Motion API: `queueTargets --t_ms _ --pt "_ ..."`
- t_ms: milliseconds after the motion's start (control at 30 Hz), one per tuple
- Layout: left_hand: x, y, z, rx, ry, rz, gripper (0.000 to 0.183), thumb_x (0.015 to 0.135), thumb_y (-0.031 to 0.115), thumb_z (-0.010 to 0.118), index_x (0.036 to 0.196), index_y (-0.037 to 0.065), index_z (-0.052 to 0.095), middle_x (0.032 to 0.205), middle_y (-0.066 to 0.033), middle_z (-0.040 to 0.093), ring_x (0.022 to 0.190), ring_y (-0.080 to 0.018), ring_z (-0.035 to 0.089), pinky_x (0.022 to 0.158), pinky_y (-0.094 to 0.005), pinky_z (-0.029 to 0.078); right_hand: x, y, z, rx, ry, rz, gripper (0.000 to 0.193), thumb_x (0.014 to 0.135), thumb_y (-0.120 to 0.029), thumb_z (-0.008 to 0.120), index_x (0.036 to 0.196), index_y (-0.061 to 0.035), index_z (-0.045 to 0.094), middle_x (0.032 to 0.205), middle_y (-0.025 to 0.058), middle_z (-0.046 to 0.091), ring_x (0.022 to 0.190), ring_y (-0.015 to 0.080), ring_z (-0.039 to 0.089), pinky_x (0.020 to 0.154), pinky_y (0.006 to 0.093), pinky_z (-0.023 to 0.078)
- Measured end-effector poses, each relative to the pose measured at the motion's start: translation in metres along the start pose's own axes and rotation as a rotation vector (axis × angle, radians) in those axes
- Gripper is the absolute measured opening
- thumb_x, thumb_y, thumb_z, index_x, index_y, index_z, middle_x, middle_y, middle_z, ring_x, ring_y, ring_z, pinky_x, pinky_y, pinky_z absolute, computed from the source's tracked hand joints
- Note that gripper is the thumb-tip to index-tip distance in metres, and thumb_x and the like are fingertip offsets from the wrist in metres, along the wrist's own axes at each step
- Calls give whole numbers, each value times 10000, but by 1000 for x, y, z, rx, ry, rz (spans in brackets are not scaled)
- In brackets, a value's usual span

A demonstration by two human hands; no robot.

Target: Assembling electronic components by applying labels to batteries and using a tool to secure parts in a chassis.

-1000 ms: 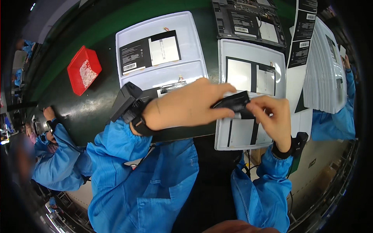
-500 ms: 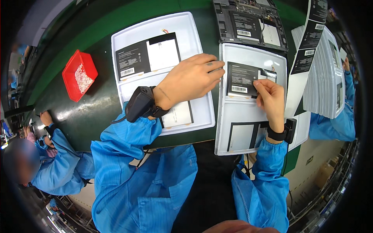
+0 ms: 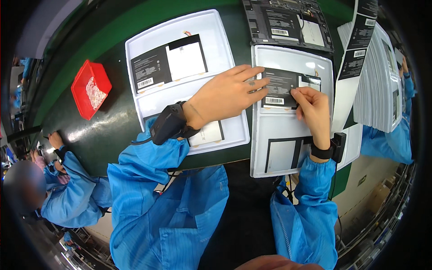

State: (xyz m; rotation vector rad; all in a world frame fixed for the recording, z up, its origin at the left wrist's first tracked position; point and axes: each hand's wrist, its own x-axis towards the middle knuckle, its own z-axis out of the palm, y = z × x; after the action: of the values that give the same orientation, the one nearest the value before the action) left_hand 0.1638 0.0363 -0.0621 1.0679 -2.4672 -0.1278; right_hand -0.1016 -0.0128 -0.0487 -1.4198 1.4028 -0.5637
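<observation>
My left hand reaches across from the left, its fingertips pressing the left edge of a flat black and white battery pack that lies in the far half of a white tray. My right hand pinches the same pack at its near right edge. A second black and white pack lies in the tray's near half. Both wrists wear black devices, and both arms are in blue sleeves.
A second white tray to the left holds another pack. A red bin sits on the green belt. A dark device shell lies at the far edge; stacked white trays stand right. Another person in blue works at left.
Both hands carried the black pack forward from the tray's near edge to its far half and laid it flat there. The left hand now spreads flat instead of gripping.
</observation>
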Motion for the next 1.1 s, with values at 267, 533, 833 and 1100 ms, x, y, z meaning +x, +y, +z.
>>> queueTargets --t_ms 267,533,833,1100 --pt "15 26 -2 146 -150 -44 446 807 195 718 1180 -41 659 1329 -176 618 1312 -337 528 1103 -430 442 -23 2 -18 -549 249 -412 212 889 -109 719 1056 21 729 899 143 729 727 225 682 654 319 536" --pt "46 51 47 -18 -134 -21 1027 881 760 491 1444 -96 420 1547 -355 304 1480 -463 266 1213 -546 218 -45 1 -28 -472 117 -686 154 863 29 673 1006 16 729 1060 165 731 974 340 691 849 366 547" --pt "185 42 -1 -1520 381 -317 478 988 261 670 1348 -28 547 1253 -73 647 1126 -120 599 987 -277 476 41 -41 -108 -104 654 -818 254 953 -64 665 1197 1 699 989 97 756 856 157 700 790 267 535" --pt "213 50 1 -1666 559 -497 363 1020 284 614 1171 -40 677 1030 -63 714 895 -110 641 766 -270 522 42 -52 -122 95 445 -731 178 898 -77 730 1055 1 763 924 59 755 824 103 676 764 230 517"
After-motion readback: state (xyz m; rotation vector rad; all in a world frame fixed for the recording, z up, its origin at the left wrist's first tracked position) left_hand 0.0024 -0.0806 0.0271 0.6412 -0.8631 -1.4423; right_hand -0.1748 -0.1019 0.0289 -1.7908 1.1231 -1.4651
